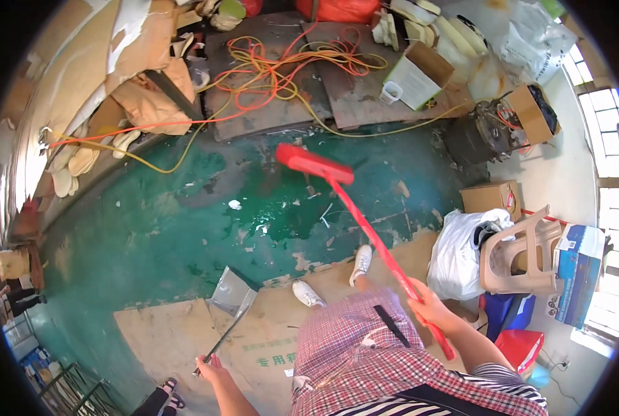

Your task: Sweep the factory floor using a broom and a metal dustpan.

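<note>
Gripping a red broom (pixel 366 229): right hand (pixel 427 306), fingers wrapped around the lower part of the handle. Broom slants away and to the left; its broad head (pixel 314 164) is over the green floor (pixel 129 222); contact cannot be told. Left hand (pixel 211 369) curled around the thin dark handle of a grey dustpan (pixel 232 294); the pan overlaps the far edge of a flat cardboard sheet (pixel 164 329). 2 white shoes (pixel 308 294) show between dustpan and broom handle. Beyond the broom head, orange and yellow hoses (pixel 276 68) lie tangled on dark boards (pixel 351 104).
</note>
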`<state>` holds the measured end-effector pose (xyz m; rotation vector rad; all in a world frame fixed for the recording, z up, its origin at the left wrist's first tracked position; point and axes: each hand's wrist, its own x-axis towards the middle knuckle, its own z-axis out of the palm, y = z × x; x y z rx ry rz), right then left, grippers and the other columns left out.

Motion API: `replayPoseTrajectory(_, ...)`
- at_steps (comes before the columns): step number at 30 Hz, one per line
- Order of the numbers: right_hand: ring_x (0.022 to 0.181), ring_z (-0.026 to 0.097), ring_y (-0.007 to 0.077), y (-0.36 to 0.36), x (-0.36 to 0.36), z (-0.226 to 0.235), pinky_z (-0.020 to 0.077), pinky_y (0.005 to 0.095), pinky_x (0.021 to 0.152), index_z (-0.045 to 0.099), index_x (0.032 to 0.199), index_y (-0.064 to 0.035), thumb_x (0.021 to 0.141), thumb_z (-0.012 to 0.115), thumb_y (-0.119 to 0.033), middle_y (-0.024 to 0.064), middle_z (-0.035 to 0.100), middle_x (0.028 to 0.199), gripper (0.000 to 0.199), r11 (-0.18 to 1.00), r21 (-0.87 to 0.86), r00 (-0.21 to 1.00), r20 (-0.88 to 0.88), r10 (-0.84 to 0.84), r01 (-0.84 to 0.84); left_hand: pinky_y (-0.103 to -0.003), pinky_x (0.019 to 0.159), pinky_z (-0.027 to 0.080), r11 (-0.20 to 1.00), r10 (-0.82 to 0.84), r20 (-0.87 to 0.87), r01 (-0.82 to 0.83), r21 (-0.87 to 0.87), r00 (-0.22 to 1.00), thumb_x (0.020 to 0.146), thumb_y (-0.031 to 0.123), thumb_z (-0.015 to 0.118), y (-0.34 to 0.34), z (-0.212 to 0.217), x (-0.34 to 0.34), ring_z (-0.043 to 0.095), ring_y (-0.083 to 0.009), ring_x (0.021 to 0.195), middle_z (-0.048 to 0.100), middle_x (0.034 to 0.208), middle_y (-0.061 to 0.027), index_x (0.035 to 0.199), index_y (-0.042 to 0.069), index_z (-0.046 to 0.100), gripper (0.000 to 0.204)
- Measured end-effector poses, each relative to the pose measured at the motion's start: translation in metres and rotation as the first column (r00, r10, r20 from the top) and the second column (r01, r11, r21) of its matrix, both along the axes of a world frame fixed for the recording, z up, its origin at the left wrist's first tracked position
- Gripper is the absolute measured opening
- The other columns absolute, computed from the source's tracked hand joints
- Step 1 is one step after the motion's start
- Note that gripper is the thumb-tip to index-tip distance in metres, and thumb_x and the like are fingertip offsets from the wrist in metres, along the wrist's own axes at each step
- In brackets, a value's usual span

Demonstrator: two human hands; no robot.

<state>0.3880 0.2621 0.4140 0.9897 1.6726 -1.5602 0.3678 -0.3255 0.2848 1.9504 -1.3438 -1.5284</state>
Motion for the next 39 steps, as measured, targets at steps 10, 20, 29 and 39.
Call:
replayPoseTrajectory(10,0.035,0.044,0.0107,0.021,-0.122,-0.046,0.0349,0.0253,0.032,0.044,0.120,-0.0129,0.082,0.054,-0.019,0.0010,0.046,0.050,0.040,0.983,0.186,1.000,-0.008,0.006,-0.005,-0.032,0.059,0.046,0.954,0.228,0.057,-0.235,0.188,0.972,0.066,0.048,0.066,-0.029,0.014,-0.012,0.052,-0.0271,0.065,0.050,0.089,-0.0105,0.106,0.005,0.039,0.065)
replayPoseTrajectory(20,0.037,0.048,0.0128,0.043,-0.150,-0.112,0.0365,0.0275,0.034,0.055,0.076,-0.0028,0.078,0.057,-0.016,0.0045,0.050,0.049,0.013,0.967,0.208,0.970,0.161,-0.183,0.148,-0.034,0.058,0.043,0.824,-0.559,0.327,0.469,0.317,0.762,0.072,0.025,0.064,0.093,-0.043,-0.216,0.047,-0.0207,0.070,0.047,0.086,-0.0082,0.097,0.009,0.051,0.032)
replayPoseTrajectory(29,0.038,0.048,0.0151,-0.021,-0.101,-0.163,0.0389,0.0313,0.036,0.056,0.074,-0.0003,0.070,0.059,-0.012,0.0059,0.052,0.052,0.012,0.869,0.477,0.867,0.367,-0.336,0.134,-0.045,0.093,0.033,-0.746,-0.664,0.659,0.371,-0.553,-0.353,0.063,0.027,0.072,0.370,-0.129,-0.764,0.037,-0.0399,0.113,0.040,0.122,-0.0226,0.118,-0.001,0.041,0.069)
replayPoseTrajectory(39,0.087,0.043,0.0203,-0.153,-0.125,-0.192,0.0342,0.0425,0.090,0.040,0.104,-0.0069,0.077,0.053,-0.049,0.0145,0.047,0.093,0.052,0.969,0.147,0.510,0.829,-0.231,0.200,-0.047,0.103,0.021,-0.934,0.023,0.867,0.300,0.197,-0.498,0.062,0.040,0.074,0.549,-0.315,-0.945,0.019,-0.0371,0.128,0.017,0.138,-0.0223,0.137,0.014,0.012,0.100)
